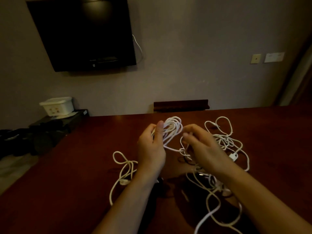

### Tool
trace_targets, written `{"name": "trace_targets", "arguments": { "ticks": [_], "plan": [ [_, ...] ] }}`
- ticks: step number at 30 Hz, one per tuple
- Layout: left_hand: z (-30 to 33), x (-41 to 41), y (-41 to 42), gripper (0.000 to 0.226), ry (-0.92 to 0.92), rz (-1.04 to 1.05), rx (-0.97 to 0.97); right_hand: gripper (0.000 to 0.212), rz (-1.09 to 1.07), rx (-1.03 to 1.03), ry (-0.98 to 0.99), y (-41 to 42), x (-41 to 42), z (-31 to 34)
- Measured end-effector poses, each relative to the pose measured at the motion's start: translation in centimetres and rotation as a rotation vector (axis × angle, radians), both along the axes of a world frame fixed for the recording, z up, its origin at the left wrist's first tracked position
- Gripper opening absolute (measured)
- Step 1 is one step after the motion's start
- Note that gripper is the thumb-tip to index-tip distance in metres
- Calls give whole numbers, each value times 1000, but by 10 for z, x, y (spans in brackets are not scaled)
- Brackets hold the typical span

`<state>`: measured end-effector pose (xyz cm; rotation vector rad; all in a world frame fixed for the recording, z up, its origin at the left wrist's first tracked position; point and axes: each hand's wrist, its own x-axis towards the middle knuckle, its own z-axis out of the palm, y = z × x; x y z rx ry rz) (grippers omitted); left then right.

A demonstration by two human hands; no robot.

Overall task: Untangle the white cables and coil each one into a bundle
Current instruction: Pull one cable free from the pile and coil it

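Note:
My left hand (152,147) grips a coil of white cable (173,129) with several loops, held up above the dark red table (84,174). My right hand (200,146) pinches a strand that runs from that coil. A loose tangle of white cables (226,142) lies on the table behind and under my right hand, with a white plug (233,156) in it. More white cable (124,168) loops on the table left of my left wrist. Further strands trail toward the near edge under my right forearm.
A dark screen (84,32) hangs on the wall at the left. A white lidded box (57,105) stands on a low black stand beyond the table's left edge. A dark wooden rail (181,105) sits at the table's far edge. Dark objects lie between my forearms.

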<state>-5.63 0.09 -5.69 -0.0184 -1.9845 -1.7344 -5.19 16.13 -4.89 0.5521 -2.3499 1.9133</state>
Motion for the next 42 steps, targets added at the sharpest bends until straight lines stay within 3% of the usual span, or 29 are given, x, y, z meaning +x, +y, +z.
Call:
{"name": "trace_targets", "arguments": {
  "ticks": [4,8,14,17,20,25,28,30,33,38,42],
  "plan": [
    [6,4,0,38,-69,-117,107,20,-94,138,92,2,-5,-3],
    [10,11,0,41,-70,-292,-105,31,-278,205,171,6,-8,-1],
    [16,18,-1,40,-146,-594,-266,27,-226,227,134,20,-13,-2],
    [11,17,-8,35,-136,-494,-616,11,-288,186,34,22,-16,-2],
    [4,13,-9,34,-163,-391,-774,11,-303,244,55,17,-15,-4],
    [6,14,-6,22,-237,-296,-891,21,-364,384,472,-3,1,-2],
    [9,14,-7,16,-276,-279,-752,24,-404,350,667,-6,6,-1],
    [10,12,-6,24,-273,-193,-675,24,-408,273,678,-8,10,1],
    [9,8,-2,37,-275,-18,-572,25,-374,111,452,-17,15,1],
    [8,3,4,39,-282,79,-161,15,-266,-251,-10,-28,18,4],
    [6,4,10,38,-240,98,57,9,-145,-440,-287,-33,18,7]
  ]
}}
